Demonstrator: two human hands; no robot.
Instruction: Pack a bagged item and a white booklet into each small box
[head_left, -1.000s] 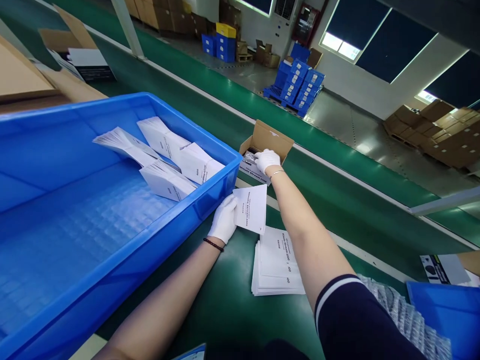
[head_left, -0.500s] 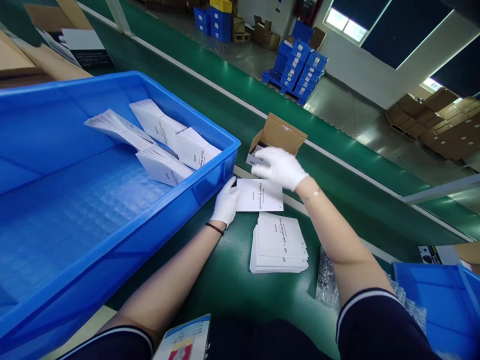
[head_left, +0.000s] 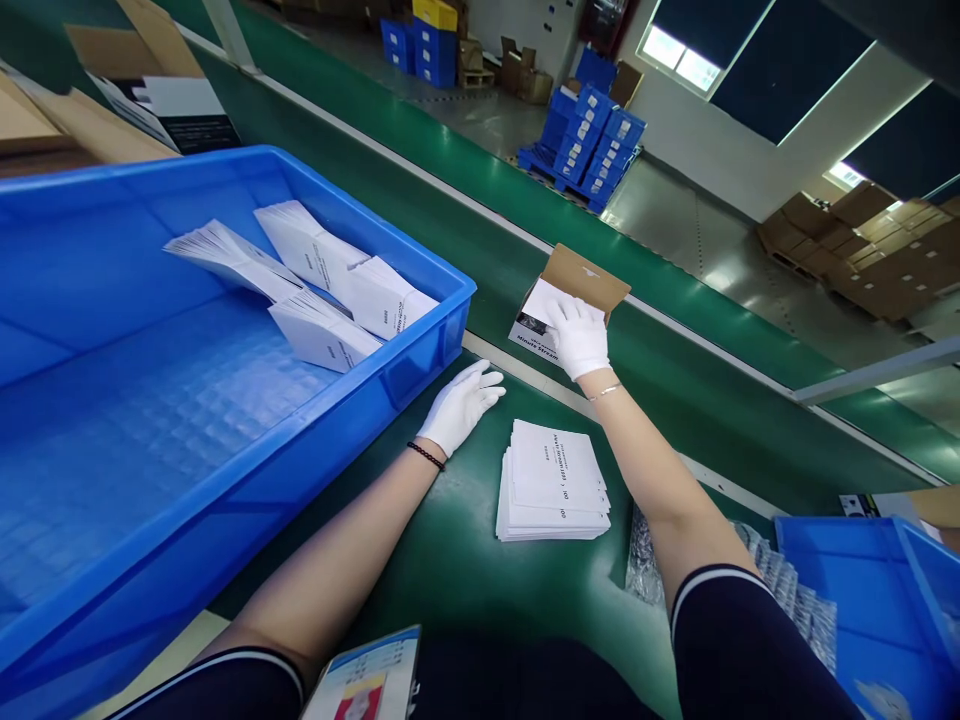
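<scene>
Resting the gloved right hand [head_left: 579, 338] on a white booklet [head_left: 540, 298] in the open Minute Stream carton [head_left: 531, 341]
Whether those fingers pinch it is unclear; the left hand [head_left: 460, 408], loosely open, is between blue bin [head_left: 352, 432] and booklet stack [head_left: 553, 485].

The right grip [head_left: 579, 338] hid part of the white sheet [head_left: 541, 298] and the end of the lettering on the small box [head_left: 531, 339], couldn't tell if it was pinching the sheet. Big blue tray [head_left: 360, 430] ran off the left edge, badge [head_left: 371, 668] got chopped at the bottom, and the smallest print on the paper stack [head_left: 555, 475] was too tiny
</scene>
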